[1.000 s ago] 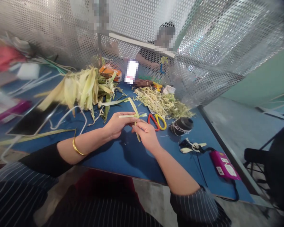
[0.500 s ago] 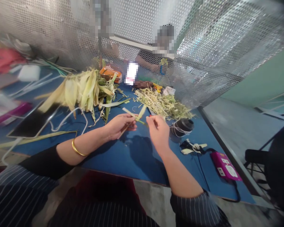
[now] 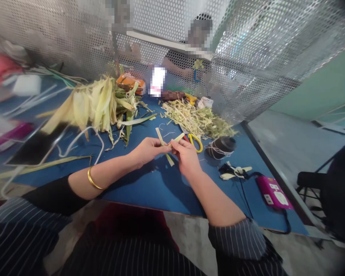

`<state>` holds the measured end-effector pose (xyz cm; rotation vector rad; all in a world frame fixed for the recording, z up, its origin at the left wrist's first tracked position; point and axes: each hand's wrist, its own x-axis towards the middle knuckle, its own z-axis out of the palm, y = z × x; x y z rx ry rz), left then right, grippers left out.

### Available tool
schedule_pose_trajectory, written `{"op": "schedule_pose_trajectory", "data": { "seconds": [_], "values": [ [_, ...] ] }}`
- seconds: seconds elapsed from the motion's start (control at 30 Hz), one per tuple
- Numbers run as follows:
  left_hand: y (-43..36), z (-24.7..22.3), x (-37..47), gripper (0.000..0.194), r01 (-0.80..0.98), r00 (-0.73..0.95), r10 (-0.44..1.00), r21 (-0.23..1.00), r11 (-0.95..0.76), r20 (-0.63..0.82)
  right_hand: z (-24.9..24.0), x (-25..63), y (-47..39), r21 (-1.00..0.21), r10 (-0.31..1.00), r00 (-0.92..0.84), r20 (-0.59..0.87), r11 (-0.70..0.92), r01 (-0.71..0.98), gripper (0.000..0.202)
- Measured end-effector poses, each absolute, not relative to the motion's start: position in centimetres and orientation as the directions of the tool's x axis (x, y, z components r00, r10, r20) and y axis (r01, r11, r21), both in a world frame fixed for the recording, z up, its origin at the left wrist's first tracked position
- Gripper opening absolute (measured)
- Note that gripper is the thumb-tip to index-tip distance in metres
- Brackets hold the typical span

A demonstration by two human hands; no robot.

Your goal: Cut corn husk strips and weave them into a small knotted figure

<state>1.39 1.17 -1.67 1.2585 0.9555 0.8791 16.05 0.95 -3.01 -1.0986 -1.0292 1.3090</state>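
Pale green corn husk strips (image 3: 178, 138) cross between my two hands, just above the blue table. My left hand (image 3: 149, 150) is closed, with thumb and fingers pinching the strips from the left. From the other side my right hand (image 3: 186, 156) pinches them too, its fingertips meeting those of the left. One strip end points up and another hangs below the fingers. The exact crossing point is hidden by the fingertips. Just beyond my right hand lie yellow-handled scissors (image 3: 197, 143), partly covered by it.
A bundle of corn husks (image 3: 96, 101) lies at the back left, shredded husk (image 3: 195, 117) at the back right. A black thread spool (image 3: 224, 147), a husk-and-black piece (image 3: 234, 170) and a magenta power strip (image 3: 273, 191) are on the right. A tablet (image 3: 37, 147) sits left. Behind the perforated screen is a person.
My right hand has moved left to meet my left hand and now grips the husk strips. The strips have turned, and the yellow scissor handles have come into view.
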Motion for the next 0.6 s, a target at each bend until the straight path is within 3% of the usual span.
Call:
{"op": "schedule_pose_trajectory", "data": {
  "seconds": [0.13, 0.23, 0.3, 0.4, 0.5, 0.6],
  "values": [
    [1.2, -1.4, 1.3, 0.017, 0.082, 0.371, 0.921, 0.992, 0.097, -0.121, -3.5, 16.3, 1.2, -0.995, 0.991, 0.131, -0.022, -0.009, -0.099, 0.026],
    [1.2, -1.4, 0.9, 0.019, 0.186, 0.363, 0.925, 0.981, 0.047, -0.113, -3.3, 17.3, 1.5, -0.987, 0.999, 0.046, 0.02, 0.012, 0.159, 0.031],
    [1.2, -1.4, 0.7, 0.021, 0.264, 0.348, 0.931, 0.964, 0.019, -0.113, -2.6, 17.9, 1.6, -0.918, 0.982, 0.082, 0.171, 0.128, 0.377, 0.03],
    [1.2, -1.7, 0.6, 0.023, 0.325, 0.402, 0.911, 0.945, -0.045, -0.095, -1.6, 18.2, 1.3, -0.717, 0.881, 0.07, 0.469, 0.333, 0.613, 0.032],
    [1.3, -2.1, 0.7, 0.019, 0.306, 0.512, 0.857, 0.945, -0.114, -0.062, -1.4, 17.6, 0.8, -0.643, 0.882, -0.178, 0.437, 0.445, 0.624, 0.015],
    [1.2, -2.2, 0.9, 0.019, 0.263, 0.539, 0.841, 0.958, -0.113, -0.049, -1.7, 16.8, 0.5, -0.711, 0.902, -0.2, 0.381, 0.425, 0.561, 0.022]
  ]
}}
